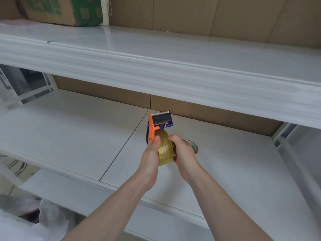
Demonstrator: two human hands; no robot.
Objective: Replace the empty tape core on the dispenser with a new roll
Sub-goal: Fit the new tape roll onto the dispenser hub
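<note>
An orange and blue tape dispenser point(157, 124) with a black roller and a toothed blade is held upright above the white shelf point(69, 133). My left hand point(152, 153) grips its lower frame. A full roll of yellowish clear tape point(165, 150) sits against the dispenser's right side, and my right hand point(182, 150) is closed on the roll's outer face. Whether the roll is seated on the hub is hidden by my hands. Behind my right hand, an empty tape core point(194, 145) lies on the shelf, mostly hidden.
An upper white shelf point(173, 70) overhangs close above the dispenser. On it at the back left stands a cardboard box point(66, 11). Brown cardboard lines the back wall. A metal upright point(284, 134) stands at right, crumpled plastic point(43, 218) lies lower left.
</note>
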